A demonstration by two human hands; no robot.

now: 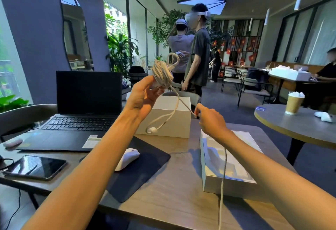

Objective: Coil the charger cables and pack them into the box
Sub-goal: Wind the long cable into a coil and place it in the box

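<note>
Loose white cable [222, 184] trails nearest the camera, running up from the bottom edge, across the flat white box lid [229, 158] and into the right hand [211, 118]. That hand sits just right of the white box [167, 118], which stands closed-looking at the middle of the wooden table [172, 202]; its thumb and forefinger are pinched together on the strand. Above the box and to its left, the left hand [143, 97] is raised with fingers curled around a wound bundle of cable [162, 74], clamped on its lower part. One loop sticks up out of the bundle, and a short tail with a small white plug [151, 130] hangs down in front of the box.

Coiling looks to be the step in hand, well along but unfinished, since a long run is still unwound. Next, the right hand likely needs to feed that slack up and around the bundle while the left keeps the turns from slipping. Packing cannot follow until the box is open. Left of the box sit a laptop [87, 106], a white mouse [127, 158] and a phone [36, 167].
</note>
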